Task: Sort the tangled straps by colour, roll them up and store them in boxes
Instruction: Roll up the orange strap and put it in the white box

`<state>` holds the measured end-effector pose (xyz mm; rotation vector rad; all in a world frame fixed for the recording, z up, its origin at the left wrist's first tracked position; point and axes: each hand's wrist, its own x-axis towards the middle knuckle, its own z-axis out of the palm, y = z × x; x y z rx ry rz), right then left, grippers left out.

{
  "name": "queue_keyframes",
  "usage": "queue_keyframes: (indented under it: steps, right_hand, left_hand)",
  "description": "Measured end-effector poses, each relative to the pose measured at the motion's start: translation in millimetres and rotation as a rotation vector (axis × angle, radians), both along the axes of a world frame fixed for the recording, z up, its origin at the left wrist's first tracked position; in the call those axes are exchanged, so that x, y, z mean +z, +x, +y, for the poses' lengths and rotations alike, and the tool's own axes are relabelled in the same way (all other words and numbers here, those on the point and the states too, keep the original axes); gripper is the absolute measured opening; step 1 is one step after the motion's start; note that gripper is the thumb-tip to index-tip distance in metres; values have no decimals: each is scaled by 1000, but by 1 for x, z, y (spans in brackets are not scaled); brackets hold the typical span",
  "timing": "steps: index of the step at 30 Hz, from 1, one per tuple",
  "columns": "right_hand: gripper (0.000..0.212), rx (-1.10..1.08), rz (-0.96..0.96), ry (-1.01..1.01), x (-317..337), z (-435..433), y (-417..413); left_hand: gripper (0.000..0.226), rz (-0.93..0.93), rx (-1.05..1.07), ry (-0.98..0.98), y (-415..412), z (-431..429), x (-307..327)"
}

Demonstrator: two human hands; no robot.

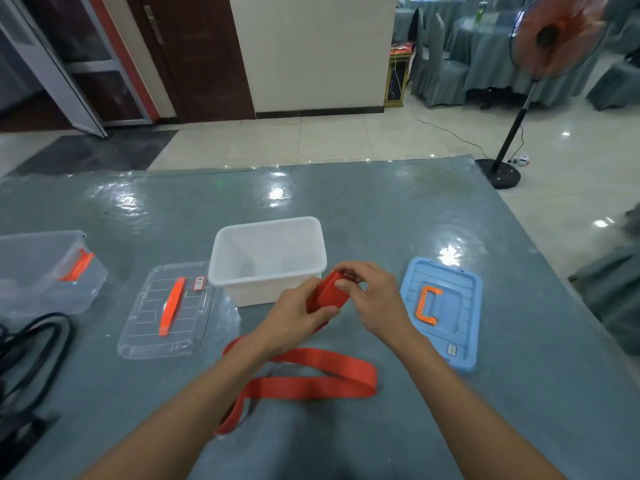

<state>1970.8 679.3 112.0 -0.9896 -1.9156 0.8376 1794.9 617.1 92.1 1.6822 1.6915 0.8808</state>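
Looking down through the head view, I have both hands just in front of the near right corner of the white box (257,292), working on the red strap (311,377). My left hand (299,315) grips the part-wound roll (327,295) from below, thumb against its side, and my right hand (375,301) pinches the roll's upper edge with curled fingertips. The loose tail drops from the roll towards me, away from the white box, and lies in flat loops running mostly side to side. By my reckoning the slack must feed up from my side into the roll. The white box stands open just beyond the roll, about as near to one hand as the other
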Motion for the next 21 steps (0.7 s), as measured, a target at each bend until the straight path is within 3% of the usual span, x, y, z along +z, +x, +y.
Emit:
queue_keyframes:
  steps: [4,9,16,21]
  right_hand:
    - [25,2,49,-108,-5,-8,-6]
    - [22,-22,71,-197,-10,-11,-8]
    - [23,-13,15,-114,-7,-15,-6]
    - [23,27,-64,-1,-10,-22,-7]
  left_hand:
    - [40,-101,74,-52,9,-13,-11]
    - [26,-34,58,-62,0,-11,-7]
    - [32,-198,-47,-150,-10,-10,3]
    - [19,-51,-14,-154,-21,-9,3]
